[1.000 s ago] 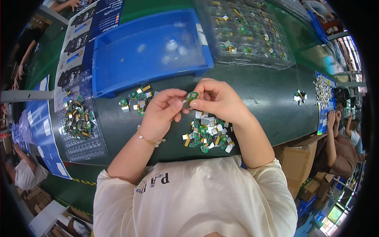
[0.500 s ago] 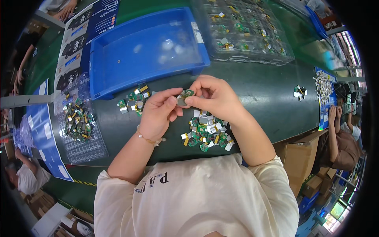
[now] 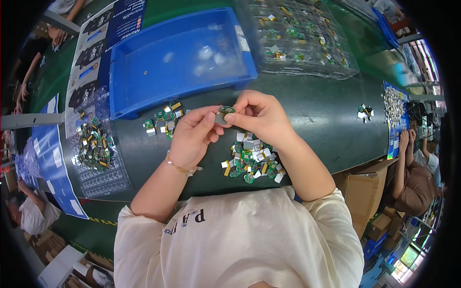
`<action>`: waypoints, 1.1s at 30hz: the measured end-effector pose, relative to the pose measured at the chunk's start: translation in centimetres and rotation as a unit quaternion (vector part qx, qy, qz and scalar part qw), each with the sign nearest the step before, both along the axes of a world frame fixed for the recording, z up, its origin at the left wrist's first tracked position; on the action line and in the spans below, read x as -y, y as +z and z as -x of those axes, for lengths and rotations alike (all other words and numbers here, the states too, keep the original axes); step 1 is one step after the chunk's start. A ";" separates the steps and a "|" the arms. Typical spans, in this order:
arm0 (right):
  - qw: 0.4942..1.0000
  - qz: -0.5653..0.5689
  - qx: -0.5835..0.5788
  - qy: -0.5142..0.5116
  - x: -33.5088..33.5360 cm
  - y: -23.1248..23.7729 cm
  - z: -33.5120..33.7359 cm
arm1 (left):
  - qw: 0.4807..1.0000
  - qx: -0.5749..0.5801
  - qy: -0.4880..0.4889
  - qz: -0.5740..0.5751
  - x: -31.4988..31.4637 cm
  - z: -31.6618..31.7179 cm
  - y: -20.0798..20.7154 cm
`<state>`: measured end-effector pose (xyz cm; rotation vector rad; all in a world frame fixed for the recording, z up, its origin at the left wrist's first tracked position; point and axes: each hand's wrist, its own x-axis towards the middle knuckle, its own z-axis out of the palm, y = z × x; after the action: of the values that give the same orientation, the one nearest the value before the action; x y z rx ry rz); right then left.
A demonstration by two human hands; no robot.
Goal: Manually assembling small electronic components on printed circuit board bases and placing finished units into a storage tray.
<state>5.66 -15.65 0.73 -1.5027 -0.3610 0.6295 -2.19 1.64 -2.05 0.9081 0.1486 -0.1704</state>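
Between my two hands is a small green circuit board point(image 3: 226, 110) with a grey, flat part on it. My left hand point(image 3: 196, 127) pinches its left side between thumb and fingers. On the other side, the thumb and forefinger of my right hand point(image 3: 257, 115) close on its right edge. Just below my right hand lies a pile of similar circuit boards point(image 3: 252, 156) with silver and yellow parts. A smaller group of boards point(image 3: 165, 120) rests beyond my left wrist, by the blue bin.
A blue plastic bin point(image 3: 182, 91) stands ahead. Stacked clear trays point(image 3: 307, 72) with boards sit at the far right; another clear tray point(image 3: 103, 185) with boards lies left. Few boards point(image 3: 365, 113) lie rightward. A cardboard box point(image 3: 365, 192) stands near my right elbow. Other people work on both sides.
The held circuit board has tilted slightly between my fingers, and my right fingers have shifted a little on it. Both hands stay in nearly the same place.
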 end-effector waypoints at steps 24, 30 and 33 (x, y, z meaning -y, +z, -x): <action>0.973 -0.123 -0.181 0.072 -0.3 0.2 0.1 | 0.995 -0.011 -0.018 0.100 -0.2 0.2 -0.6; 0.978 -0.151 -0.135 0.049 -0.6 -0.5 0.4 | 0.997 -0.021 0.000 0.071 -0.1 0.2 -0.5; 0.982 -0.142 -0.118 0.031 -0.6 -0.6 0.4 | 0.997 -0.011 -0.005 0.081 -0.1 0.2 -0.5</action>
<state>5.26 -15.08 0.13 -1.1340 -0.3014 0.7631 -2.34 1.74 -2.56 0.7460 0.1481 -0.1997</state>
